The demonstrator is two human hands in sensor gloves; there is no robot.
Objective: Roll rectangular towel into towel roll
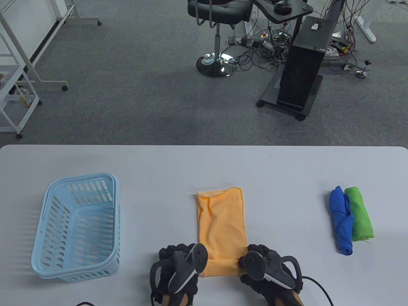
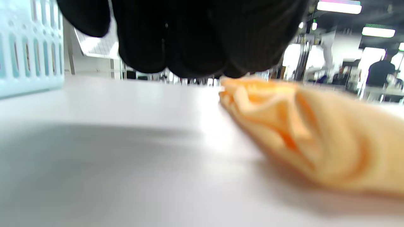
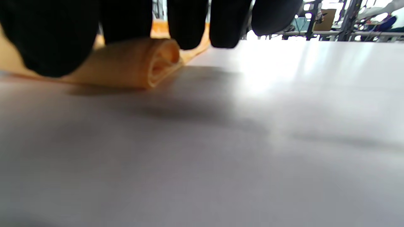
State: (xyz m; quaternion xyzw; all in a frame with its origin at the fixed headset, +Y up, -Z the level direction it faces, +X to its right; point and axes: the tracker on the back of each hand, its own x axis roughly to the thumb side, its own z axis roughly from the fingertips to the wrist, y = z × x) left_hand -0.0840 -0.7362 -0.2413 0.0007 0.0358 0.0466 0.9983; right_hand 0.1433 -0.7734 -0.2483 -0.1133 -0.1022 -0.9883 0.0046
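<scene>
An orange towel (image 1: 221,223) lies folded in a long strip on the white table (image 1: 287,172), running away from me. Its near end is rolled up a short way; the right wrist view shows the small roll's spiral end (image 3: 157,61). My left hand (image 1: 181,264) rests at the roll's left end and my right hand (image 1: 261,263) at its right end. In the right wrist view my fingers (image 3: 186,22) lie over the roll. In the left wrist view the towel (image 2: 315,135) lies right of my fingers (image 2: 176,37).
A light blue plastic basket (image 1: 78,226) stands on the table's left part, also at the left wrist view's left edge (image 2: 28,47). A rolled blue towel (image 1: 341,220) and a rolled green towel (image 1: 360,218) lie side by side at the right.
</scene>
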